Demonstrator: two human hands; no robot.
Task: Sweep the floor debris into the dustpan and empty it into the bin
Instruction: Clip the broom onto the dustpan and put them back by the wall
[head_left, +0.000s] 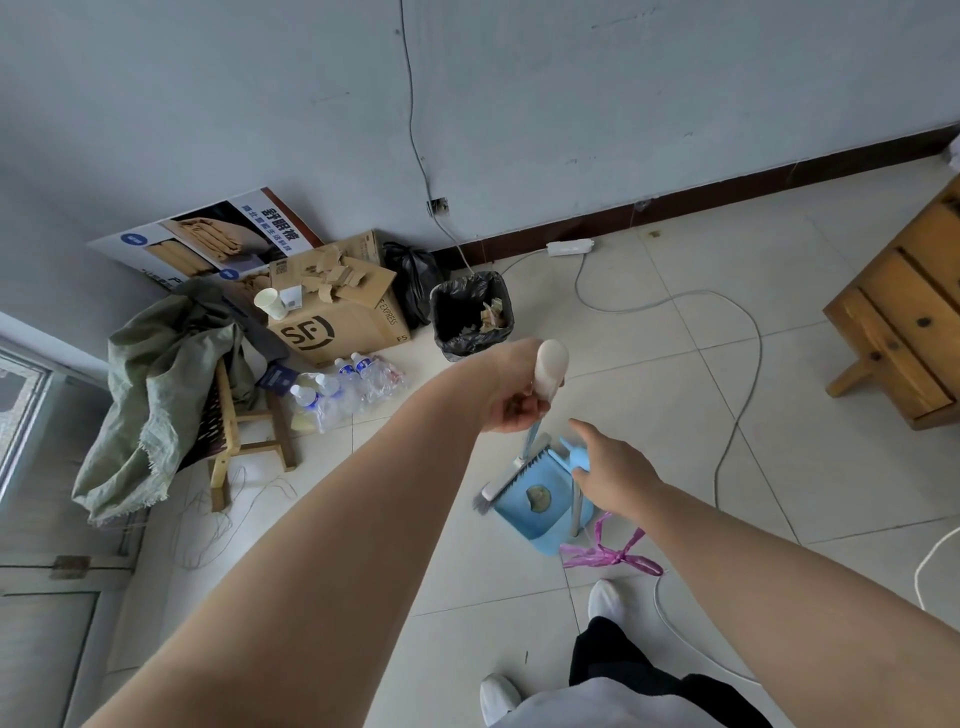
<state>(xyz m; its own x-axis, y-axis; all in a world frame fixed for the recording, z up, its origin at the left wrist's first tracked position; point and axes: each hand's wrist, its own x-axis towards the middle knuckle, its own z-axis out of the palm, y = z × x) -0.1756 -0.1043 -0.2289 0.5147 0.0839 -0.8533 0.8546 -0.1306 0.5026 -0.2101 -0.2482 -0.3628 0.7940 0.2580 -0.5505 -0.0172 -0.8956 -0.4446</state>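
Note:
My left hand (511, 405) grips the broom's white handle top (550, 366); the broom's grey bristle head (511, 475) rests at the left edge of the blue dustpan (524, 519) on the tiled floor. A clump of pale debris (539, 500) lies inside the pan. My right hand (615, 470) is over the dustpan's upright handle (575, 506), its fingers curled at the blue grip; its index finger points out. The bin (470, 312), lined with a black bag and holding scraps, stands beyond near the wall.
A cardboard box (340, 312), plastic bottles (345, 387), a wooden stool with a green sack (156, 384) crowd the left corner. A pink plastic string (610, 556) lies by the dustpan. A cable (737, 415) loops across the floor. A wooden cabinet (909, 312) stands right. My feet (605, 600) are below.

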